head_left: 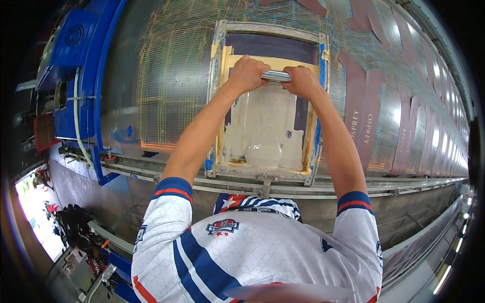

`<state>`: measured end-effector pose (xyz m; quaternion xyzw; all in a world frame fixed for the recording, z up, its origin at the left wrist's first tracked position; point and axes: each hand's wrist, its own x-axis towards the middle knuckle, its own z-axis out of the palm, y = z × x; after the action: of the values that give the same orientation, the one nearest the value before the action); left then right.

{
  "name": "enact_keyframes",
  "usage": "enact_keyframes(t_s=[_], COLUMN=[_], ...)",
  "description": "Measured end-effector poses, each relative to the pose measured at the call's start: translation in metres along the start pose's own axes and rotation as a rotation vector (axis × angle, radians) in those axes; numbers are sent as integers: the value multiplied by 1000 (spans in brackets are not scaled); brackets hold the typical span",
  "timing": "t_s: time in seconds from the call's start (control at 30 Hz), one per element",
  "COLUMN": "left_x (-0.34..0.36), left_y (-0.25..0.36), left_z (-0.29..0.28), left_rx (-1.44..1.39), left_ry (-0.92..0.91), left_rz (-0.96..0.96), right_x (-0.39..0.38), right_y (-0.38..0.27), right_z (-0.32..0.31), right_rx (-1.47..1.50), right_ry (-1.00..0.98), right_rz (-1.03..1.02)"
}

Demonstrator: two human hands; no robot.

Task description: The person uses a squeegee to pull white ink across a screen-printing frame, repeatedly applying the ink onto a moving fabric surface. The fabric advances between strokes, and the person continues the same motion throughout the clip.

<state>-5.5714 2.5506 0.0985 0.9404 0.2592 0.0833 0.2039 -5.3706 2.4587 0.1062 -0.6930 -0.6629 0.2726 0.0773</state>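
Both of my hands are closed round the metal handle of a squeegee [277, 76]. My left hand [247, 73] grips its left end and my right hand [301, 82] its right end, with bare metal showing between them. The squeegee is over the far part of a screen printing frame [218, 55]; its blade is hidden by my hands. Pale grey, wet-looking ink [265, 129] spreads over the mesh on the near side of the handle. Yellowish tape [293, 63] crosses the screen beyond it, and blue tape [317, 132] runs along the right inner edge.
Beneath the frame stretches a long printing table [166, 76] marked with coloured lines. Several dark mauve fabric pieces [373, 103] lie to the right, some with pale printing. A metal rail [242, 185] follows the near table edge. Blue machinery [83, 96] stands at the left.
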Motion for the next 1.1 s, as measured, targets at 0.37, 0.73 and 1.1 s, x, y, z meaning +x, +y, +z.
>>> enact_keyframes(t_s=[0.37,0.73,1.1], left_x=[-175,-185,-19], left_y=[111,123,22], left_z=[30,26,-4], left_rx=[-10,3,111], left_ry=[61,-51,-39], left_rz=[13,-12,-20], right_x=[-176,-195,-29], right_y=[-55,-63,-9], right_z=[79,81,3], right_rx=[-35,16,-51], right_ry=[121,78,67], right_rz=[-213,-151,-51])
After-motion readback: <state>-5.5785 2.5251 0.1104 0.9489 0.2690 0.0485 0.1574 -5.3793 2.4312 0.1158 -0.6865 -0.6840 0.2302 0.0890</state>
